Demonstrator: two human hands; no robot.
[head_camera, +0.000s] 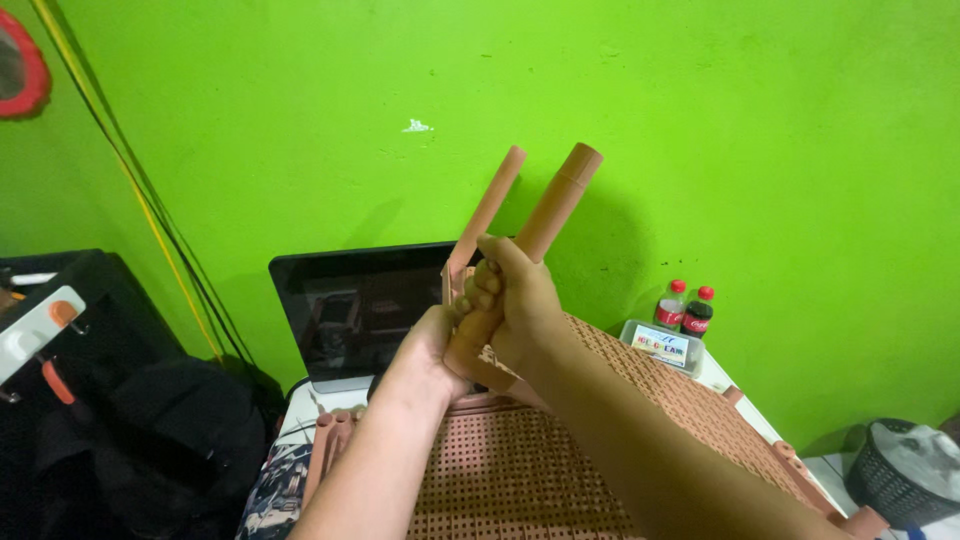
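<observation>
My right hand (520, 300) grips a brown plastic tube (556, 205) that slants up to the right, its capped end in front of the green wall. My left hand (432, 345) sits just below and against the right one, pressing on the lower end of the same tube (470, 350). A second, thinner brown tube (492, 205) rises beside it, slanting the same way. Under both hands lies a brown perforated plastic shelf panel (520, 470), tilted across the table, with round corner sockets (865, 520) at its edge.
A laptop (350, 310) with a dark screen stands behind the hands. Two small soda bottles (685, 308) and a clear plastic box (662, 345) sit at the table's back right. A black bag (150, 440) lies left; a dark basket (910, 470) stands at the lower right.
</observation>
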